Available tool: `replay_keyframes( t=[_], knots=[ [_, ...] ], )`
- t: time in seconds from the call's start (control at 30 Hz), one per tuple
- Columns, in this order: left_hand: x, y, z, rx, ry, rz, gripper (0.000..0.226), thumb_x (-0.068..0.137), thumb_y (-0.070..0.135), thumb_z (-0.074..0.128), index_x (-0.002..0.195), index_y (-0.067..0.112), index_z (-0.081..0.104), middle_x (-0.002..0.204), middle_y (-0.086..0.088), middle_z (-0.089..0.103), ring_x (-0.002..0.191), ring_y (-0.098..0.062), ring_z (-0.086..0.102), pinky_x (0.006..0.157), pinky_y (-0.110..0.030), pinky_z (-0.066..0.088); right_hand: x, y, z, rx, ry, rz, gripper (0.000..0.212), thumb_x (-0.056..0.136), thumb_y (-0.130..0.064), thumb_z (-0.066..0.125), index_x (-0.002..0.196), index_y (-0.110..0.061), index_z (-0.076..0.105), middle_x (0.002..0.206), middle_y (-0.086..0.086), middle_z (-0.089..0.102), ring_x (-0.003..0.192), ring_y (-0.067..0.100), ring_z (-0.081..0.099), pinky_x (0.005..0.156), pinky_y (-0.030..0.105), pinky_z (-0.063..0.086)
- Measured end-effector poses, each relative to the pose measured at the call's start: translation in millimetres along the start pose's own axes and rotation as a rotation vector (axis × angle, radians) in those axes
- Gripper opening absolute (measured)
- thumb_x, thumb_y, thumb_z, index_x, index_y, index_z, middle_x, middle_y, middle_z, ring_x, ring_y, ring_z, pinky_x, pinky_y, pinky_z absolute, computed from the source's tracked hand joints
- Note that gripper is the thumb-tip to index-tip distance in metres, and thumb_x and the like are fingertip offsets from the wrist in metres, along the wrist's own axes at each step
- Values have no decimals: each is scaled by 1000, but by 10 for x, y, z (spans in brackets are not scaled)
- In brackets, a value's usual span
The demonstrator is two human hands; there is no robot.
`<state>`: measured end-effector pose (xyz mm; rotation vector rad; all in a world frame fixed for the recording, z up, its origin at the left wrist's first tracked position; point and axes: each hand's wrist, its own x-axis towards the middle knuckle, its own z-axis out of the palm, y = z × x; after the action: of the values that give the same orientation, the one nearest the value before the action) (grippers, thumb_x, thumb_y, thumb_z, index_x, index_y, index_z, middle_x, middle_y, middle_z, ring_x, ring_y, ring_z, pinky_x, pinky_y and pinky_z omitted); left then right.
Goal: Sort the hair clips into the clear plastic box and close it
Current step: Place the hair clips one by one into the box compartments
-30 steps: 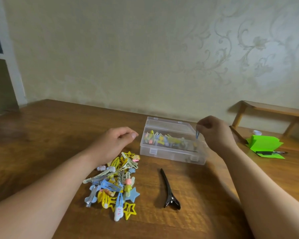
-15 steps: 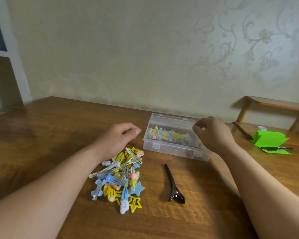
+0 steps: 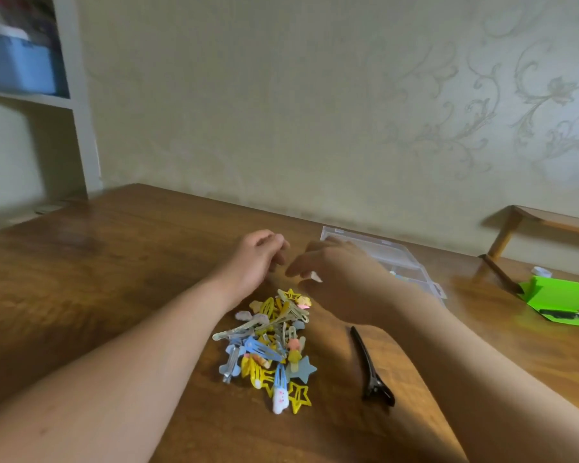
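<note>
Left hand [image 3: 256,259] is over the counter [image 3: 107,282], just behind the pile of hair clips [image 3: 269,342]. Its fingers are loosely curled with nothing in them.

Right hand [image 3: 335,272] is stretched across toward the left, close beside the left hand and above the far end of the pile. It is motion-blurred with the fingers pointing down, so I can't tell if it pinches anything.

The pile is loose on the counter between the two forearms: yellow stars, blue snap clips, a blue star and a white bunny-like clip at the near edge, all overlapping.

Clear plastic box [image 3: 391,253] sits at the back of the counter, right of the hands, partly hidden by the right hand and forearm. A few coloured clips show through its wall. Lid position is not readable.

Black clip [image 3: 370,369] lies alone on the counter right of the pile, apart from it, just beside the right forearm.

Far right there is green paper [image 3: 559,292] with a pen [image 3: 569,315] on it, and a wooden stand [image 3: 549,218] behind. Top left, a white shelf [image 3: 77,105] holds a blue bin [image 3: 17,65].
</note>
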<state>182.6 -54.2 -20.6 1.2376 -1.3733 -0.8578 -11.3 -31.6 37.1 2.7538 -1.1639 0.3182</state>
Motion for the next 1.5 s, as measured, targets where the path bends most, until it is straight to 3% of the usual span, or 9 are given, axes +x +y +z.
replay_keyframes(
  t=[0.17, 0.43, 0.63, 0.87, 1.0, 1.07, 1.27, 1.4, 1.5],
  knots=[
    [-9, 22, 6, -17, -28, -33, 33, 110, 27, 55, 111, -1, 73, 88, -8, 66, 82, -24, 59, 72, -34, 45, 174, -140, 32, -139, -181, -59, 29, 102, -34, 61, 129, -43, 68, 129, -16, 61, 124, 16, 48, 106, 43, 41],
    [-1, 3, -11, 58, -29, -9, 31, 105, 40, 56, 100, 20, 79, 99, -14, 77, 99, -38, 73, 84, -43, 55, 162, -186, 5, -28, -197, 11, 13, 102, -32, 63, 107, -41, 70, 119, -18, 64, 119, 16, 53, 105, 42, 41],
    [-23, 42, -16, 75, -29, -4, 32, 97, 46, 58, 98, 23, 80, 92, -3, 78, 97, -34, 74, 95, -55, 57, 92, -220, -34, -5, -198, 58, 17, 99, -30, 61, 110, -35, 73, 114, -13, 68, 113, 17, 57, 101, 41, 44],
    [-21, 7, -24, 106, -45, 6, 24, 107, 34, 59, 103, 23, 79, 97, -2, 78, 97, -27, 72, 95, -50, 56, 10, -390, 32, -83, -166, 71, 20, 100, -33, 53, 104, -24, 71, 102, -3, 71, 105, 25, 62, 104, 51, 44],
    [-34, 60, -25, 92, -59, -7, 35, 89, 50, 59, 101, 24, 80, 95, 0, 79, 99, -27, 72, 100, -54, 54, -15, -406, 61, -135, -90, 67, 27, 102, -27, 50, 76, -22, 46, 74, -5, 54, 77, 26, 54, 103, 50, 42],
    [-33, 48, -19, 93, -57, -8, 37, 86, 51, 58, 100, 26, 80, 93, 2, 79, 97, -26, 73, 99, -53, 56, -14, -409, 89, -105, -89, 89, 33, 103, -28, 50, 71, -25, 42, 72, -6, 54, 75, 26, 55, 103, 49, 42],
    [-52, 45, -2, 118, -52, 12, 25, 106, 33, 60, 104, 17, 79, 99, -7, 77, 99, -31, 71, 92, -44, 54, -57, -347, 90, 133, -52, 145, 25, 105, -25, 48, 82, -19, 57, 78, -1, 60, 72, 21, 57, 67, 37, 44],
    [-15, 25, 41, 145, 1, -9, 27, 97, 41, 61, 89, 23, 79, 84, 1, 78, 84, -23, 72, 87, -45, 55, -102, -261, -43, 372, 117, 250, 17, 108, -27, 50, 104, -19, 64, 89, -4, 68, 77, 14, 63, 67, 35, 54],
    [-5, -3, 44, 131, -7, -33, 28, 110, 27, 55, 97, 19, 78, 87, 1, 77, 83, -18, 67, 86, -40, 52, -124, 5, -172, 505, 282, 355, 7, 106, -23, 58, 109, -20, 64, 88, -6, 68, 74, 7, 64, 59, 15, 47]
  ],
)
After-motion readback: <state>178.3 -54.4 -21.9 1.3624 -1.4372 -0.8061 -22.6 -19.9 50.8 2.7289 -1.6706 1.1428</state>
